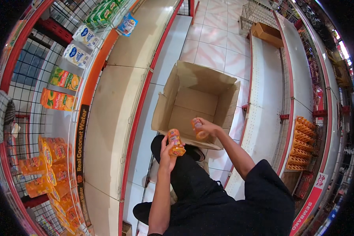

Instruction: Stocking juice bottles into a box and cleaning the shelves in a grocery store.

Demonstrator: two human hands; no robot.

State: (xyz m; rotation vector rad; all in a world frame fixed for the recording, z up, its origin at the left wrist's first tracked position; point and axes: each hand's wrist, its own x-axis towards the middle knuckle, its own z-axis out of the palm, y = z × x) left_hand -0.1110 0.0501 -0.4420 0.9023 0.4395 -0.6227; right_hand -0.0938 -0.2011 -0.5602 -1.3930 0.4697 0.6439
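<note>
My left hand (168, 152) is closed around an orange drink cup (174, 141) with printed film, tilted above my knee. In my right hand (209, 128) is a second orange drink cup (197, 125), blurred, over the near side of an open cardboard box (194, 103). The box stands on the floor before me, its flaps up and its brown bottom bare where I can see it. More orange cups (59, 177) of the same look are stacked on the left shelf.
Left shelf: orange drink-powder pouches (59, 99), white cartons (76, 56) and green cartons (103, 13). A beige shelf board (118, 97) runs along my left. Right shelving (265, 88) holds a small cardboard tray (267, 34) and orange packets (302, 144). Tiled floor (212, 38) lies beyond the box.
</note>
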